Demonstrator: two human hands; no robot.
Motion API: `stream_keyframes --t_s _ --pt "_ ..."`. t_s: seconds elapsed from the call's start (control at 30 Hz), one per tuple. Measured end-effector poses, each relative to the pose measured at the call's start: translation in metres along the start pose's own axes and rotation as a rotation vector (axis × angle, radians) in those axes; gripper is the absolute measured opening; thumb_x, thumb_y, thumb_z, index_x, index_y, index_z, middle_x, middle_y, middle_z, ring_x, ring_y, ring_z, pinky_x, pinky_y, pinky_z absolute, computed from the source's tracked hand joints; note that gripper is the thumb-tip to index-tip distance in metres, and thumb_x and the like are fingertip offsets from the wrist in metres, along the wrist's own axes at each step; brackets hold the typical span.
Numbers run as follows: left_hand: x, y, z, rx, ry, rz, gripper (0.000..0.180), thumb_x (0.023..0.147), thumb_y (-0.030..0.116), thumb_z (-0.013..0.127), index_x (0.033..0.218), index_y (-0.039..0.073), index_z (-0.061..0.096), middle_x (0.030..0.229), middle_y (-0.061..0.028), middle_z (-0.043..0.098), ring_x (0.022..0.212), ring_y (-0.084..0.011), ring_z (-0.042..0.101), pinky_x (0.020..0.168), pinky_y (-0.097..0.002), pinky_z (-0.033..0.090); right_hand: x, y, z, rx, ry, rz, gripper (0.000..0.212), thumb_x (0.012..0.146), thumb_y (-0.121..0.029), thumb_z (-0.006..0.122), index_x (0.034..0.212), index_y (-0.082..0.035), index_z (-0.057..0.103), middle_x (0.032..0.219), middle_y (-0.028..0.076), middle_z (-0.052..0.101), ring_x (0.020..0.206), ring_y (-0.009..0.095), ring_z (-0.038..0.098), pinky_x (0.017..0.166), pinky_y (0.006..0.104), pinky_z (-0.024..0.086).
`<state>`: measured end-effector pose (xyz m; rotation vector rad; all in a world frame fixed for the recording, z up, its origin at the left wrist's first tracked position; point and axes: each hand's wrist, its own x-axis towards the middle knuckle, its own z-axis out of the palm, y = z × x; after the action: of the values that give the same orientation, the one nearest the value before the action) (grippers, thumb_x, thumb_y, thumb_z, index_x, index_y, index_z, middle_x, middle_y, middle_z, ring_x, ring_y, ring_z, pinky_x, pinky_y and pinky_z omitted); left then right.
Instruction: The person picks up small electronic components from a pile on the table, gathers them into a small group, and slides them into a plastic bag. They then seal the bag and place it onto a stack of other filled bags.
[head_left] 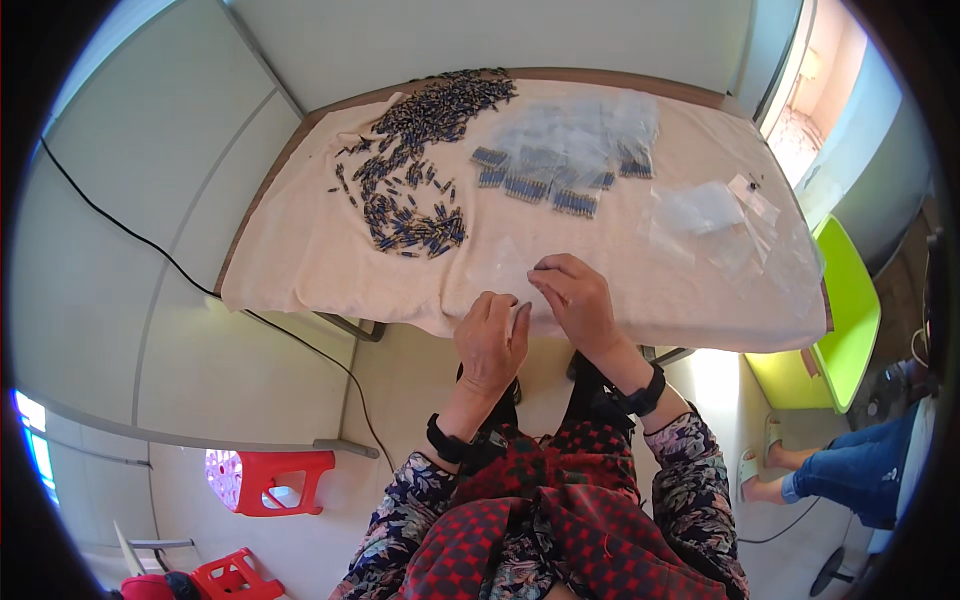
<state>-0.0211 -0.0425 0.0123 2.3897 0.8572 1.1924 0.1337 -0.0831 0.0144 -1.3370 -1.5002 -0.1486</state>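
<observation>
Near the front edge of the cloth-covered table, my left hand (490,345) and my right hand (578,305) come close together, fingers pinched. A thin see-through plastic bag (497,262) shows faintly at their fingertips; both hands seem to grip its edge. Beyond my left hand lies a loose cluster of small dark-blue parts with brass-coloured ends (415,225). It joins a bigger heap of the same parts (440,108) at the far left. Filled bags (555,135), with rows of these parts along their near ends, overlap at the back of the table.
Flat see-through bags (700,210) are spread on the right of the cream cloth (330,240). A lime-green bin (845,310) stands past the table's right edge. Red stools (290,480) and a black cable (200,285) are at left. Another person's legs (850,465) show at right.
</observation>
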Motion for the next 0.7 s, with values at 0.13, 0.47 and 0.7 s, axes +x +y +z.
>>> stream_keyframes --t_s 0.13,0.47,0.7 --pt "0.008 -0.018 -0.003 -0.086 0.024 0.125 0.02 0.079 0.0 0.057 0.099 0.002 0.057 0.092 -0.0149 0.06 0.085 -0.0337 0.059 0.069 -0.0397 0.046 0.012 0.026 -0.004 0.086 -0.113 0.118 0.014 0.077 0.001 0.063 0.09 -0.002 0.067 0.091 0.012 0.066 0.08 0.028 0.064 0.07 0.034 0.052" --pt "0.019 -0.064 0.01 -0.07 -0.016 0.146 0.042 0.077 -0.007 0.05 0.118 0.0 0.056 0.116 -0.0172 0.06 0.11 -0.0335 0.055 0.098 -0.0408 0.039 0.024 0.046 -0.009 0.038 -0.227 0.158 0.015 0.078 0.001 0.061 0.091 -0.002 0.067 0.093 0.013 0.067 0.087 0.031 0.063 0.077 0.036 0.051" --pt "0.018 -0.062 0.013 0.054 -0.069 0.203 0.041 0.077 -0.007 0.05 0.117 0.001 0.057 0.121 -0.0144 0.06 0.117 -0.0314 0.052 0.1 -0.0407 0.039 0.02 0.05 -0.016 -0.105 -0.24 0.125 0.02 0.077 0.002 0.06 0.094 -0.003 0.068 0.094 0.012 0.068 0.089 0.029 0.064 0.08 0.0346 0.051"
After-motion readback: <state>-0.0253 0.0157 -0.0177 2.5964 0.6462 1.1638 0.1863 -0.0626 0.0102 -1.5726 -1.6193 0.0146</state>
